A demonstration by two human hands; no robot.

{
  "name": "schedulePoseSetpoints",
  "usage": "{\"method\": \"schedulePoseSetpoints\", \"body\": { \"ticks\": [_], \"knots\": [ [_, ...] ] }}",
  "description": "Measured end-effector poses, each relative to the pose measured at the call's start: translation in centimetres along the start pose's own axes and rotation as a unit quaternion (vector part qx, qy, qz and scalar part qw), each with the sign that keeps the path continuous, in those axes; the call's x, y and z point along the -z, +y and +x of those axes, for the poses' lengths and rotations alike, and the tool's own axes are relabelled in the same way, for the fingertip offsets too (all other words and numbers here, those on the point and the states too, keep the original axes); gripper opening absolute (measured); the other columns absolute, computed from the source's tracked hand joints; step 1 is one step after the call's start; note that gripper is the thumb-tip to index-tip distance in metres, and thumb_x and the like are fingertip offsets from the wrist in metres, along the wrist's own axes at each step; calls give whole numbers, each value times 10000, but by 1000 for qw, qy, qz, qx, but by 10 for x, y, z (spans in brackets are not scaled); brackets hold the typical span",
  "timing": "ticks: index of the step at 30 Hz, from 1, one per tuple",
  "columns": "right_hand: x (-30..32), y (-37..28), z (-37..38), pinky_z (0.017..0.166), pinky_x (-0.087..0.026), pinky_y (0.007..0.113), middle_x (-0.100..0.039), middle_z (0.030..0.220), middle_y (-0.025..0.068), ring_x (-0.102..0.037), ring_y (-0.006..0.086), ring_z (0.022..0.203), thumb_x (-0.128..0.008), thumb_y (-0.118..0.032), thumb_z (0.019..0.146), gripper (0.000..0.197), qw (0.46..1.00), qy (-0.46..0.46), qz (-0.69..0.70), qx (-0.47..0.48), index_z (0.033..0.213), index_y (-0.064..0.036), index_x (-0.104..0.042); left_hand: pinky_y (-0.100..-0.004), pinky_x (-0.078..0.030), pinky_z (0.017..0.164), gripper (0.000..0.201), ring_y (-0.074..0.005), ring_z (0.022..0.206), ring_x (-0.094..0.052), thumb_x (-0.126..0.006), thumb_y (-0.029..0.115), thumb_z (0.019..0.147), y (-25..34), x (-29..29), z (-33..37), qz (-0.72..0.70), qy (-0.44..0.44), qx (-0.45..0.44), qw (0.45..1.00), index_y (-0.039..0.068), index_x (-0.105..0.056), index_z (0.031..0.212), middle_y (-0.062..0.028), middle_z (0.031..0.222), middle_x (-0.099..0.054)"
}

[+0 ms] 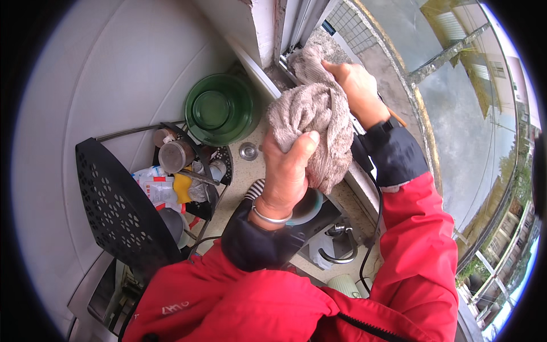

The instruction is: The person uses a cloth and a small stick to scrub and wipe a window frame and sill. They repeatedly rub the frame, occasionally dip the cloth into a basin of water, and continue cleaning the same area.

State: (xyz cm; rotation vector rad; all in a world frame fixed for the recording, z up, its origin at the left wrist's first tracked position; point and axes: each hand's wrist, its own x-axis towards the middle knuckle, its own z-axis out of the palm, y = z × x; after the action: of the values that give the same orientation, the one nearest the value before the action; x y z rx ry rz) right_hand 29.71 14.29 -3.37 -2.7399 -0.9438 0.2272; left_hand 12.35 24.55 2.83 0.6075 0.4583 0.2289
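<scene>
We've got the beige-grey cloth [316, 108] in both hands, bunched up at the corner of the window frame [305, 25]. Left hand [288, 171]: fingers wrapped around the lower bulk, thumb pressed on top. Right hand [359, 88]: looks clenched on the upper part, one finger laid over it; the others are behind the cloth, so we can't tell how firmly they grip. Upper end sits up by the frame; contact there we can't confirm. Progress: we'd call it underway. Cloth is gathered and at the window, but not yet let go of or set down. How much is done on the frame we can't judge; the ledge [327, 43] outside looks rough and grey, could be dirt or just bare concrete. Green basin [236, 122] stands off to the left, well apart from the cloth, no water we can make out. Writing: pale lettering on the red jacket [273, 302], partly lost in folds; white-and-red packets [159, 191] in the black rack [108, 154] carry print too small for us to read. No label visible on the cloth or basin.
</scene>
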Motion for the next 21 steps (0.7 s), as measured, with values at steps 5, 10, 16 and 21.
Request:
{"method": "schedulePoseSetpoints", "body": {
  "ticks": [5, 10, 16, 21],
  "knots": [
    [1, -1, -7, 774, -533, 441, -693, 912, 183, -677, 345, 866, -538, -197, 900, 284, 997, -21, 64, -47, 1124, -170, -709, -296, -456, 953, 408, -133, 1049, -569, -587, 3, 853, 1, -5, -6, 20, -2, 31, 999, -19, -529, 1257, -71, 1177, -600],
    [-8, -8, 1, 777, -533, 429, -697, 911, 166, -675, 338, 882, -593, -248, 863, 328, 996, -1, 84, -36, 1173, -198, -689, -295, -456, 950, 405, -135, 1042, -574, -555, -8, 859, 4, 3, 0, 9, -7, 0, 1000, -23, -524, 1262, -73, 1178, -600],
    [-1, 1, 2, 779, -537, 434, -697, 903, 167, -678, 338, 857, -575, -212, 872, 311, 992, -10, 105, -73, 1157, -226, -700, -296, -455, 951, 419, -137, 1042, -574, -584, -1, 848, 0, 1, -2, 52, 0, 0, 999, -21, -527, 1263, -72, 1169, -606],
    [4, -5, -2, 769, -534, 432, -696, 887, 173, -677, 343, 854, -626, -282, 830, 296, 993, -42, 105, -37, 1098, -186, -708, -292, -454, 943, 420, -134, 1033, -570, -587, -1, 844, 0, 0, -1, 27, -16, 5, 999, -20, -530, 1260, -63, 1157, -610]
  ]
}}
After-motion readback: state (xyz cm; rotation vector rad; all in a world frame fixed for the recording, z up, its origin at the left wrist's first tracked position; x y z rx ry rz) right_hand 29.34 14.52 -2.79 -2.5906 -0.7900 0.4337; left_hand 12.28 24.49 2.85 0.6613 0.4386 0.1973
